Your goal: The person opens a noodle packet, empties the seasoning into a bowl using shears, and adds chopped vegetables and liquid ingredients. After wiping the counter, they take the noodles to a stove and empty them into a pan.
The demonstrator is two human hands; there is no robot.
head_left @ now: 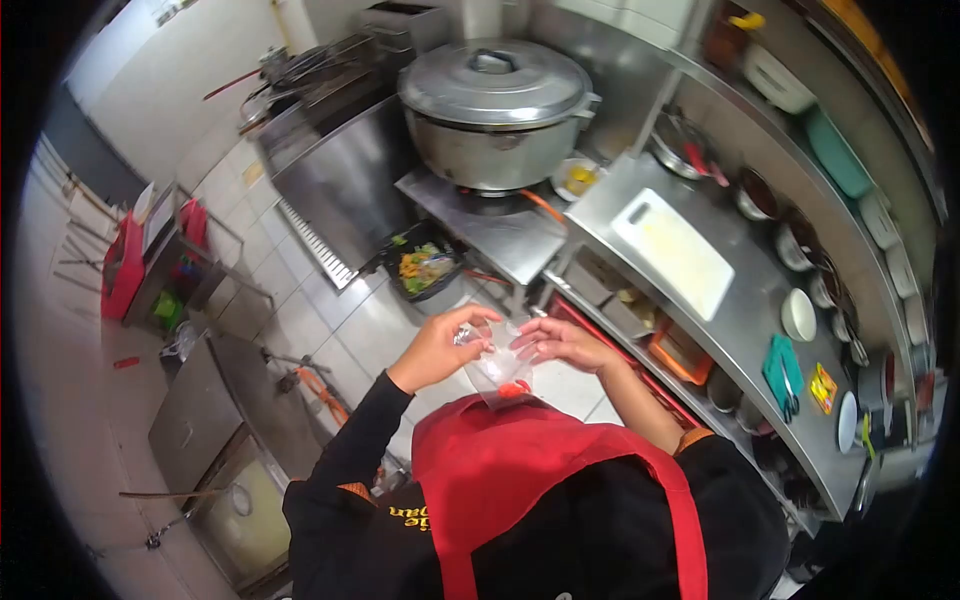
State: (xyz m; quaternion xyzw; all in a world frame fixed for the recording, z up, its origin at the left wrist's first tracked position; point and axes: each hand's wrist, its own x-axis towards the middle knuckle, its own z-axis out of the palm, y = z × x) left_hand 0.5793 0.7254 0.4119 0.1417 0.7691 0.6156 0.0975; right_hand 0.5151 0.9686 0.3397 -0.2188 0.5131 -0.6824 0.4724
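A small clear plastic bag (490, 370) is held upright in front of the red apron (530, 450), with something bright red (514, 389) at its bottom. My left hand (440, 347) pinches the bag's left upper edge between thumb and fingers. On the other side, my right hand (572, 346) has its fingertips on the right upper edge, thumb and fingers curved around it. A shiny silvery item shows by the left fingers; I cannot make out its kind.
A large lidded pot (495, 110) stands on a burner ahead. Below it a black bin (420, 265) holds food scraps. At right, a steel counter bears a white cutting board (672, 252), bowls, a teal cloth (783, 375) and scissors (790, 402). A metal cabinet (215, 400) stands left.
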